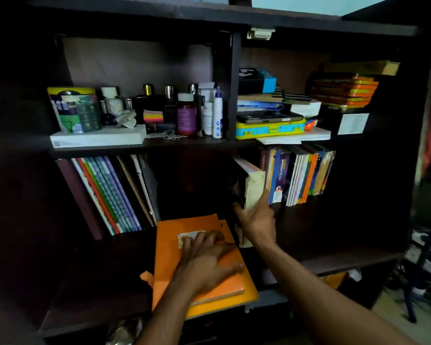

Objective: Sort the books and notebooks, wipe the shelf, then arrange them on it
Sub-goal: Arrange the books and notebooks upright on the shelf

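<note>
I have my right hand (pixel 255 220) wrapped around a thick, worn book (pixel 250 188) with yellowed page edges, thumb on its dark cover and fingers (pixel 265 195) on the far side. The book stands tilted on the lower shelf (pixel 334 235), just left of a row of upright books (pixel 301 175) near the shelf's right end. My left hand (pixel 209 260) lies flat, fingers spread and straight, on top of a stack of orange notebooks (pixel 169 245) lying at the front edge of the lower shelf, about mid-width; the stack juts a little past that edge. Toward the shelf's left end a row of thin notebooks (pixel 110 192) leans to the left. On the upper shelf (pixel 159 143), bottles and tubes (pixel 187 113) crowd the left compartment, beside a white box (pixel 97 138). The right compartment holds a yellow and blue case (pixel 269 129) with a tablet on it, papers, and a stack of orange boxes (pixel 343 90) near the right end.
</note>
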Tool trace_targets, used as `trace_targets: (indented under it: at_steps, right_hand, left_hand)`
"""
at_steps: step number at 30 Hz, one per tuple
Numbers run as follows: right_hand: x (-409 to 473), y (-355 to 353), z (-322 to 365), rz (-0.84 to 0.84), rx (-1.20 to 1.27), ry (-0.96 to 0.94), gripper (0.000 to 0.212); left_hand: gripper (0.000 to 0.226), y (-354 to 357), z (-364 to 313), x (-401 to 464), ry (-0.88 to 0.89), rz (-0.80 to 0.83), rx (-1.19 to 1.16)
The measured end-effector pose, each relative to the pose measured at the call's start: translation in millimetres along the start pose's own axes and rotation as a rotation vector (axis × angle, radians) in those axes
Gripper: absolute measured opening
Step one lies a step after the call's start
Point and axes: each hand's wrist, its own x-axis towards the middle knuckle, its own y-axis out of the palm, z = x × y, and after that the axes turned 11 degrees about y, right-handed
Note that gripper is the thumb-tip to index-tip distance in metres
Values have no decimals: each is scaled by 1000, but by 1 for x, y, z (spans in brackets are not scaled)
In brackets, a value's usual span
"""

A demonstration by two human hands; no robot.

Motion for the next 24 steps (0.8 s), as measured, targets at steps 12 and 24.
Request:
trace_targets:
  at_steps: [12, 24]
  right_hand:
    - [73, 58, 25, -1, 94, 25, 83]
    - [82, 53, -7, 14, 135, 106, 80]
  left_hand:
    - [69, 2, 4, 7, -64, 51, -100]
    - [71, 5, 5, 7, -58, 41, -111]
